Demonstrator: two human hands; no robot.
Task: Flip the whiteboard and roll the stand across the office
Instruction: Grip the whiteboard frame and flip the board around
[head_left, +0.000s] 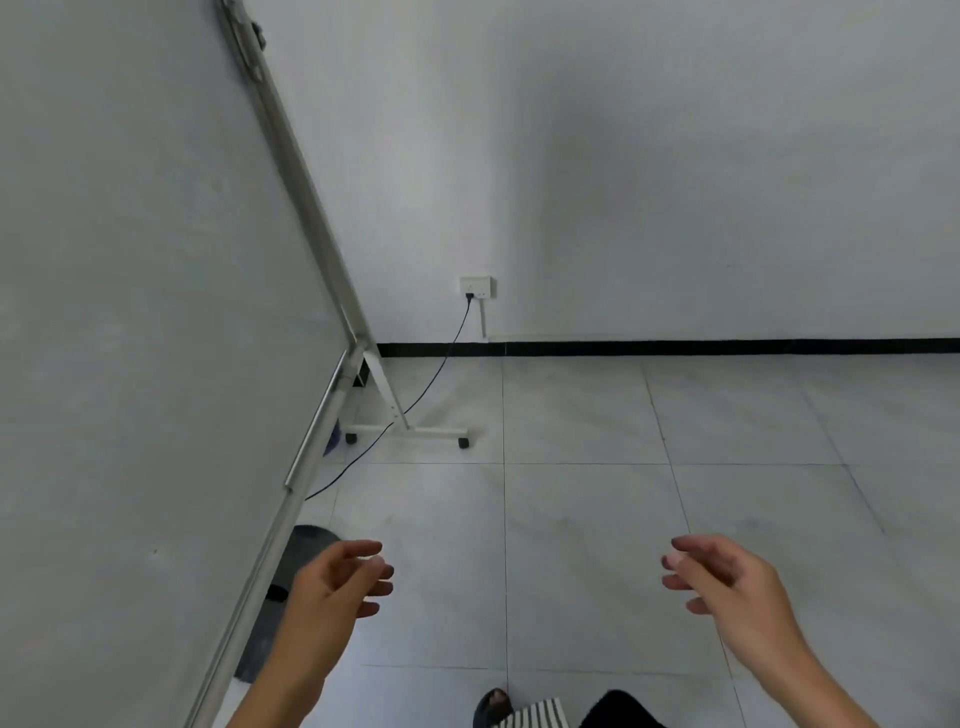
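The whiteboard fills the left of the view, its grey-white face bare and its metal frame edge running from top centre down to the bottom left. Its white stand rests on black castors on the tiled floor near the wall. My left hand hovers just right of the board's lower edge, fingers apart and curled, touching nothing. Further right, my right hand is held out over the floor, also with loosely spread fingers and nothing in it.
A black cable runs from a wall socket down across the floor under the stand. A dark round object lies on the floor by the board's lower edge. My foot shows at the bottom. White wall with black skirting ahead.
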